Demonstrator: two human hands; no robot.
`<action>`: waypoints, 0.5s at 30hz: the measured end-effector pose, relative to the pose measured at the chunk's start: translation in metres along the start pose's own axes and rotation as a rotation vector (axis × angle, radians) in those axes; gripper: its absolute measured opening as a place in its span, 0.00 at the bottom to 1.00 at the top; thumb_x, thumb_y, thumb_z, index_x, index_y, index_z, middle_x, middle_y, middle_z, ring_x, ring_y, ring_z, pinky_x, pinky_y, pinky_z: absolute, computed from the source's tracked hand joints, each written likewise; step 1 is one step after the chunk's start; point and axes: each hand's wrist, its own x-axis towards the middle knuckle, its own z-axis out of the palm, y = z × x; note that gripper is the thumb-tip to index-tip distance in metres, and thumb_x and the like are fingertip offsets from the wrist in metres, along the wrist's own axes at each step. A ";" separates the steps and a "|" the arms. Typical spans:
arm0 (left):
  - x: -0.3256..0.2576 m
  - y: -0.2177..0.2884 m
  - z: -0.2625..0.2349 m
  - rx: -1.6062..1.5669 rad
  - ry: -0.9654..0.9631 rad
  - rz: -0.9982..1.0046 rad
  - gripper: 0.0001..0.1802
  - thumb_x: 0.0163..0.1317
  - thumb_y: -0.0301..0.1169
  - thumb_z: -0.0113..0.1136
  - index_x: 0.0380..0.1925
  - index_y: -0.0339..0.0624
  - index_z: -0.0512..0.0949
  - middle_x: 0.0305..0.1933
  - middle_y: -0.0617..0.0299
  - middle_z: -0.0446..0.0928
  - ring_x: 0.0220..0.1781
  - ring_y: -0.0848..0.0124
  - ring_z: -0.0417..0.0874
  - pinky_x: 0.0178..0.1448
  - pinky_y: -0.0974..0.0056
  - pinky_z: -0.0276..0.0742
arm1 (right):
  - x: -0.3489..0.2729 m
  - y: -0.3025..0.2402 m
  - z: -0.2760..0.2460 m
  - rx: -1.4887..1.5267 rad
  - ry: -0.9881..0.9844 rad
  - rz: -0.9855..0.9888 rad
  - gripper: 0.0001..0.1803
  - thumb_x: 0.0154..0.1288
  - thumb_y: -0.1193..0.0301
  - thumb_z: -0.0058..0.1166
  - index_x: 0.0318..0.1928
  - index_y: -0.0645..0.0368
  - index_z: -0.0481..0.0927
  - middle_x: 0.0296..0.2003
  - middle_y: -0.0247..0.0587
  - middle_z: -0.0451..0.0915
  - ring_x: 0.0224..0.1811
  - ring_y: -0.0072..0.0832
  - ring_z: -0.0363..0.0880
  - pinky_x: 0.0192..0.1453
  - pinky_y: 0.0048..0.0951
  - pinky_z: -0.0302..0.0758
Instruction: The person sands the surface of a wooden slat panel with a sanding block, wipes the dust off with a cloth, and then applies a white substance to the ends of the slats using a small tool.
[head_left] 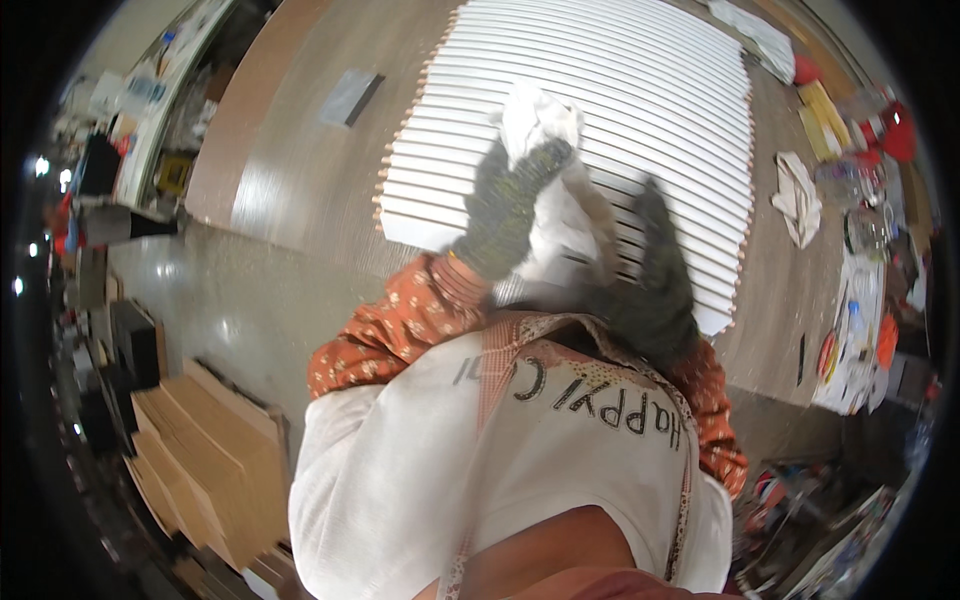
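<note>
Both my hands wear dark knit work gloves. My left hand (505,205) is raised in front of me, gripping a white cloth (540,120) that hangs down between my hands. My right hand (650,275) is blurred and holds the lower part of the same cloth. Beneath the hands a white slatted panel (640,90) with copper-coloured ends lies flat on a brown wooden table (290,150). My orange patterned sleeves and a white apron fill the lower middle of the view.
A grey flat pad (350,97) lies on the table at the left. Another white rag (798,197) lies right of the panel, beside cluttered bottles and tools (865,230). Stacked cardboard sheets (205,460) rest on the floor at the lower left.
</note>
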 end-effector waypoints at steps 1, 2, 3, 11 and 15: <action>-0.004 0.026 0.016 0.125 0.199 -0.089 0.20 0.65 0.32 0.57 0.55 0.37 0.69 0.56 0.54 0.72 0.56 0.68 0.74 0.51 0.65 0.79 | -0.010 0.015 -0.001 -0.099 -0.067 0.036 0.39 0.63 0.56 0.57 0.68 0.63 0.59 0.61 0.59 0.68 0.53 0.42 0.77 0.51 0.41 0.78; 0.000 0.017 0.019 0.282 0.083 0.032 0.21 0.64 0.33 0.59 0.54 0.37 0.69 0.56 0.54 0.72 0.55 0.68 0.75 0.52 0.63 0.78 | -0.012 0.016 -0.012 -0.263 -0.105 0.078 0.40 0.63 0.56 0.58 0.68 0.63 0.58 0.62 0.59 0.68 0.54 0.42 0.76 0.52 0.42 0.76; 0.009 -0.001 0.024 0.440 -0.031 0.154 0.21 0.63 0.34 0.60 0.54 0.38 0.70 0.56 0.54 0.72 0.55 0.67 0.75 0.53 0.61 0.78 | -0.010 0.018 -0.023 -0.421 -0.163 0.100 0.41 0.62 0.56 0.58 0.68 0.63 0.58 0.62 0.59 0.67 0.55 0.43 0.74 0.53 0.43 0.74; -0.011 -0.023 0.008 1.943 -0.039 0.605 0.12 0.64 0.41 0.57 0.31 0.44 0.79 0.37 0.58 0.77 0.44 0.64 0.79 0.50 0.57 0.75 | -0.007 0.027 -0.025 -0.785 -0.413 0.139 0.47 0.56 0.52 0.59 0.70 0.63 0.56 0.65 0.60 0.62 0.63 0.48 0.62 0.62 0.48 0.59; -0.019 0.067 -0.077 1.947 0.524 0.028 0.16 0.60 0.38 0.63 0.43 0.42 0.76 0.37 0.59 0.76 0.40 0.61 0.77 0.47 0.56 0.75 | -0.007 0.028 -0.025 -0.806 -0.428 0.132 0.50 0.53 0.50 0.60 0.70 0.63 0.55 0.66 0.60 0.59 0.66 0.50 0.56 0.67 0.51 0.52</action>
